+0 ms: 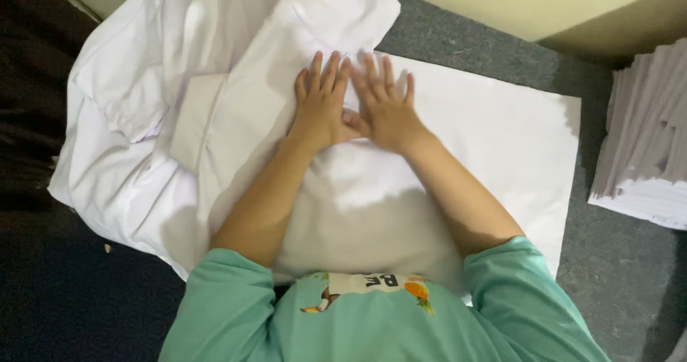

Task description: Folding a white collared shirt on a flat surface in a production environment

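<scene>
- Pressing flat: left hand [320, 104] and right hand [385, 108] lie side by side, palms down, fingers spread, gripping nothing.
- Both rest on a white garment [215, 104], spread on a white sheet [494, 133] over the grey surface [501, 54].
- Judged step: smoothing a fold in the cloth.
- Next move likely calls for even outward strokes, keeping the fold edge straight.
- Stack of papers [644, 140] sits well apart, at right.

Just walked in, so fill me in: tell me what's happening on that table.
A person in a green shirt presses both hands flat, side by side, on a white garment spread over a grey table. The left hand and right hand touch at the thumbs. A white sheet lies under them; a paper stack sits at the right.
</scene>
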